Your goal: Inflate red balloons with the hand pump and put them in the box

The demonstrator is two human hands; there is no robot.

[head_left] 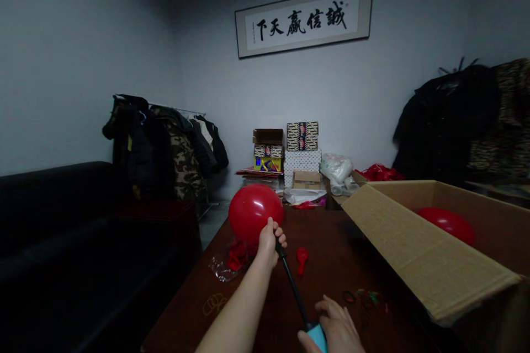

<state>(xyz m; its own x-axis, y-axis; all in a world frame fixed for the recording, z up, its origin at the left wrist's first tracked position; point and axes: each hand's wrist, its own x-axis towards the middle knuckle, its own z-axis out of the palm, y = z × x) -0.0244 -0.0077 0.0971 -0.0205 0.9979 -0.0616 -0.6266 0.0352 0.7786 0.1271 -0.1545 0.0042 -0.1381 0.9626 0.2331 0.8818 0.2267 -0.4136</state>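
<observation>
where the left hand (270,241) grips, the balloon (252,210) bulges beyond.

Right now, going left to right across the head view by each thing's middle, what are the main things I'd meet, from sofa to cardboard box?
Black sofa, tan rubber bands, inflated red balloon, limp red balloon, right hand, cardboard box.
</observation>
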